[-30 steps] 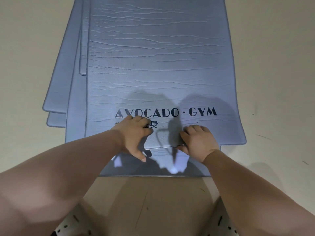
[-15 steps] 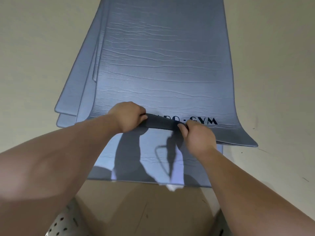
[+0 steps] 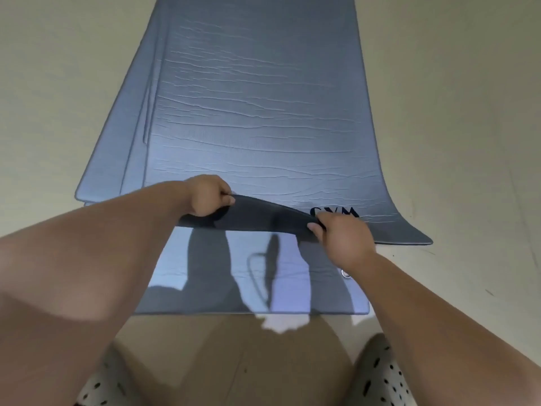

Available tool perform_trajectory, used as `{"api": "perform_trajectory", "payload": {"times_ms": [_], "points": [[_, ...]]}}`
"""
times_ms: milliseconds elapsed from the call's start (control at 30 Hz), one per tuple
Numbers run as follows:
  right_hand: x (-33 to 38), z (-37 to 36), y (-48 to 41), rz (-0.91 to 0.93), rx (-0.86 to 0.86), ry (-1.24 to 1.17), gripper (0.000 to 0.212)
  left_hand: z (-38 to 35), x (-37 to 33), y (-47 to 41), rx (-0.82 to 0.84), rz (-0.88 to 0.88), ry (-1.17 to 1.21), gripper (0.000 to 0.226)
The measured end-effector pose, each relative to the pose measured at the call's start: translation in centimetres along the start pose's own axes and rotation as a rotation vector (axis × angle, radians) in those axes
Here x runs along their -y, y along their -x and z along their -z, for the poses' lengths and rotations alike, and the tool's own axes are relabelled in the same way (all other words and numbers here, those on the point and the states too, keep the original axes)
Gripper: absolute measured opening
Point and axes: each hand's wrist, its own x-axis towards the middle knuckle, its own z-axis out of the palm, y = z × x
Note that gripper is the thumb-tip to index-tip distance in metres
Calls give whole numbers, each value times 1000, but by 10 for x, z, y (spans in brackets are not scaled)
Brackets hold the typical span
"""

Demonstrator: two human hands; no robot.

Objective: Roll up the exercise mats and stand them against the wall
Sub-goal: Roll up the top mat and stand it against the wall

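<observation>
Several blue-grey exercise mats lie stacked on the floor, running away from me. The top mat (image 3: pixel 257 118) has a wrinkled surface and dark lettering, of which only "GYM" shows. Its near edge (image 3: pixel 257 219) is lifted and folded back, dark underside up. My left hand (image 3: pixel 209 197) grips the folded edge at its left. My right hand (image 3: pixel 342 238) pinches it at the right. The mat underneath (image 3: pixel 263 288) lies flat towards me, crossed by the shadows of my arms. More mat edges (image 3: pixel 117 171) stick out at the left.
Beige floor (image 3: pixel 468 142) surrounds the stack on both sides. A small metal eyelet (image 3: pixel 346 273) sits near the lower mat's right edge. My knees in spotted fabric (image 3: pixel 386 379) are at the bottom of the view, just short of the mats.
Both hands went from pressing on the top mat's near edge to gripping it and folding it back away from me. The fold now covers most of the lettering.
</observation>
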Motion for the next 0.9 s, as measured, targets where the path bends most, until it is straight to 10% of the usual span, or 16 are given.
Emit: {"api": "perform_trajectory", "payload": {"times_ms": [133, 233, 400, 667, 900], "points": [[14, 18, -5, -15, 303, -8, 33, 10, 11, 5, 222, 51, -33, 26], [23, 7, -4, -84, 222, -108, 23, 0, 16, 6, 242, 94, -89, 30], [53, -18, 15, 72, -282, 114, 55, -7, 19, 2, 36, 200, -146, 35], [60, -30, -2, 100, 39, 332, 92, -2, 21, -17, -135, 321, -192, 31], [47, -70, -31, 54, 100, 186, 92, -25, 6, 7, -485, -27, -446, 37]]}}
